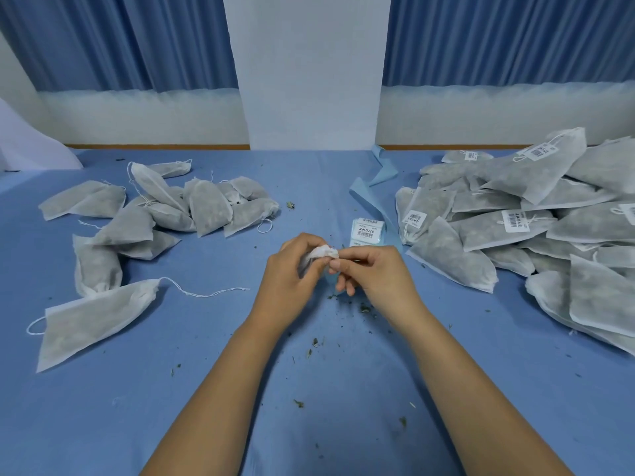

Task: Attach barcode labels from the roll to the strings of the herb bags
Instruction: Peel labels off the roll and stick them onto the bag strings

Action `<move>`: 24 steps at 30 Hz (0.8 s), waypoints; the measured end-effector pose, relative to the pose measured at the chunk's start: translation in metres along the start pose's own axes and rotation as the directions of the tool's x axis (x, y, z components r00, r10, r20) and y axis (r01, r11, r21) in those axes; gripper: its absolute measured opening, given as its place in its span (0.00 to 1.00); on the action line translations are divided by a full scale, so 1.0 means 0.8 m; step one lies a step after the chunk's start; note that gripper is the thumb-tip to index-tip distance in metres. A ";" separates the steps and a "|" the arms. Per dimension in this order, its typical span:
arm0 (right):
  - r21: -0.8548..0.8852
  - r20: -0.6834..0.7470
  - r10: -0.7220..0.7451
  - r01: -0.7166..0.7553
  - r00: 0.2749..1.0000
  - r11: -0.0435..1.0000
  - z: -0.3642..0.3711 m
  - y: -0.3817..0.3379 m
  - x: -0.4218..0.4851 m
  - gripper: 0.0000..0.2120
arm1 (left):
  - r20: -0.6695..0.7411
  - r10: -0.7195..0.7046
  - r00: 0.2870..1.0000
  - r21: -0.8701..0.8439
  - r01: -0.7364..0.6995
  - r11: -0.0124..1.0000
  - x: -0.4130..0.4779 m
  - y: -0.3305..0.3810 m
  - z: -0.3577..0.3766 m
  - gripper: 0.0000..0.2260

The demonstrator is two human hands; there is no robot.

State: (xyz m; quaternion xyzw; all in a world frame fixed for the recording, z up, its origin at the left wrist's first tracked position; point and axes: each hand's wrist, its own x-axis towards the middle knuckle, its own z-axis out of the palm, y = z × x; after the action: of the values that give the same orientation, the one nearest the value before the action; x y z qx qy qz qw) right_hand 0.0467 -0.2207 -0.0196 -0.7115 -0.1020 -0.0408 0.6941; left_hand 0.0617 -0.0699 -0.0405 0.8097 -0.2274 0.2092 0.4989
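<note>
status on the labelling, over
Left hand and right hand pinching small white piece, likely a label. Unlabelled bags left, labelled pile right. Nothing in the way.

Left hand [288, 280], right hand [374, 274] on white scrap [323, 252] (above blue cloth [103, 424])

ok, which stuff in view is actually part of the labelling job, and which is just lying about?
In the job:
left hand and right hand, both pinching a small white piece
label strip
unlabelled bags
labelled bags

Lying about:
herb crumbs
bare blue backing strip
curtains
</note>
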 end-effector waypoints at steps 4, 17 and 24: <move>-0.085 -0.110 -0.057 0.048 0.992 0.995 -0.001 0.002 0.002 0.12 | -0.031 0.076 0.997 0.066 -0.074 0.995 -0.001 0.000 -0.001 0.08; -0.138 -0.081 -0.183 0.171 0.980 0.976 -0.005 -0.001 -0.001 0.03 | -0.098 -0.048 0.994 -0.218 0.026 0.976 -0.004 0.006 0.003 0.10; -0.563 -0.140 -0.460 0.312 0.877 0.765 -0.020 -0.004 0.002 0.04 | -0.030 -0.044 0.999 -0.131 0.040 0.991 -0.002 0.010 -0.012 0.05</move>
State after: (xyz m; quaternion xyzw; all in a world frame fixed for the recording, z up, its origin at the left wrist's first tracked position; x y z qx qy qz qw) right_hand 0.0492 -0.2361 -0.0156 -0.8238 -0.1369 -0.3066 0.4567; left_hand 0.0544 -0.0644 -0.0319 0.7764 -0.2153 0.1966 0.5588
